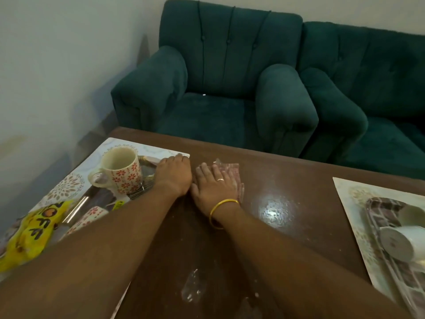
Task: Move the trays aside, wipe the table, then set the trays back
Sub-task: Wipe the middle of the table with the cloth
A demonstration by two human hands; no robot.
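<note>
A patterned left tray (69,187) lies on the left part of the brown table (287,176). It carries a floral mug (122,173), a yellow packet (30,233) and a second floral cup (89,217) lying on its side. My left hand (173,176) rests on that tray's far right corner, fingers curled over the edge. Just beside it, my right hand (211,183) presses flat on a pink checked cloth (232,171) on the tabletop. A right tray (351,203) at the table's right edge holds a white cup (402,242) tipped on its side.
White smears and crumbs (193,286) mark the table near its front edge, and a glare spot sits at its middle. A green armchair (213,88) and a green sofa (368,88) stand close behind the table's far edge. A pale wall is at left.
</note>
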